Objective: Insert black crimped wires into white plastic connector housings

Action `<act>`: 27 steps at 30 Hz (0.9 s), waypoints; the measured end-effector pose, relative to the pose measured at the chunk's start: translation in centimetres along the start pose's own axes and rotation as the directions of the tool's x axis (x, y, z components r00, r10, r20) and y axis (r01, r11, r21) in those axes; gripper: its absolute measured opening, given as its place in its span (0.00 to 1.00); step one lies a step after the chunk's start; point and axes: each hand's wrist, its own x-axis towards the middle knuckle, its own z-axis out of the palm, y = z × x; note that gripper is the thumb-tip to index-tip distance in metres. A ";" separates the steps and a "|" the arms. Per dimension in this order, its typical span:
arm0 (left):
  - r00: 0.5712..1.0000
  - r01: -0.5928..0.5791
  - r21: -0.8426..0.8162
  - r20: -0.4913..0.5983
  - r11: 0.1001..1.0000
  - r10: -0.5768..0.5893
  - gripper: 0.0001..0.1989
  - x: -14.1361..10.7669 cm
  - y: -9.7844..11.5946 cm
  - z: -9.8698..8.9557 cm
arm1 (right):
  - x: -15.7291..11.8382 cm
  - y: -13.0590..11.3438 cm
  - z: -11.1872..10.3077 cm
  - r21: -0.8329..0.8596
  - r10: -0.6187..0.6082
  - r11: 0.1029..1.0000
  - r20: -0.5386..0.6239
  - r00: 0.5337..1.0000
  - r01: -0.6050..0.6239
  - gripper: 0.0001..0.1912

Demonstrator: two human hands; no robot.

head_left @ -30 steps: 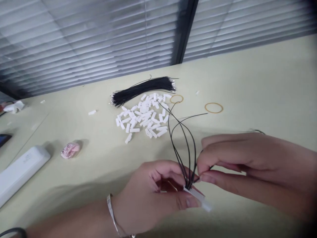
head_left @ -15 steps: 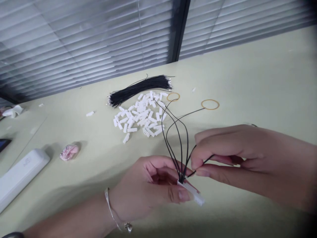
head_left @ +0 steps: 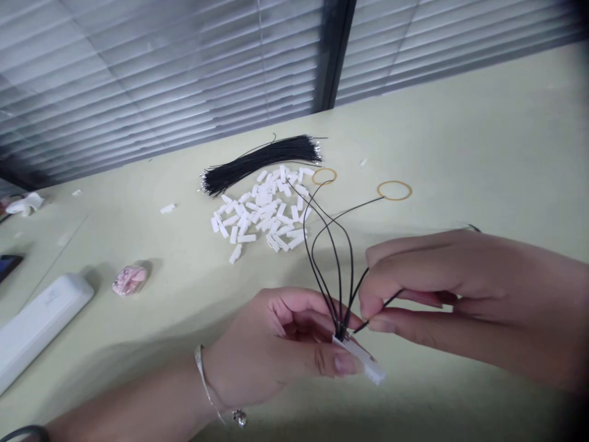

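Observation:
My left hand (head_left: 294, 344) pinches a white plastic connector housing (head_left: 372, 369) between thumb and fingers, near the lower middle of the head view. Several thin black wires (head_left: 339, 270) rise from the housing's upper end and fan out toward the back. My right hand (head_left: 414, 294) grips one black wire (head_left: 361, 326) between thumb and forefinger. A small metal terminal at that wire's tip is at the housing's wire end; whether it sits inside I cannot tell.
Beyond my hands lie a heap of white connector housings (head_left: 262, 209) and a bundle of black wires (head_left: 262, 162). Two yellow rubber bands (head_left: 394, 182) rest to the right. A pink wrapped item (head_left: 130, 280) and a long white case (head_left: 46, 325) are at left, blinds (head_left: 184, 73) behind.
The view has shifted slightly. Both hands keep their holds, and the wire's metal tip now shows more clearly beside the housing's end.

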 end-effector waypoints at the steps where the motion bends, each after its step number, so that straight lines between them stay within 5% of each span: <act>1: 1.000 -0.002 0.001 0.000 1.000 0.002 0.10 0.0 0.0 0.0 | 0.0 0.0 0.0 0.015 0.017 1.000 0.003 1.000 -0.017 0.13; 6: 1.000 -0.006 -0.003 0.004 1.000 0.006 0.10 0.0 -0.2 0.0 | -0.1 -0.4 -0.1 0.080 0.141 0.986 0.035 0.989 -0.143 0.15; 27: 0.999 -0.021 0.007 0.040 1.000 0.021 0.14 -0.1 -0.7 -0.1 | 0.0 -0.7 -0.3 0.047 0.236 0.970 0.086 0.968 -0.240 0.13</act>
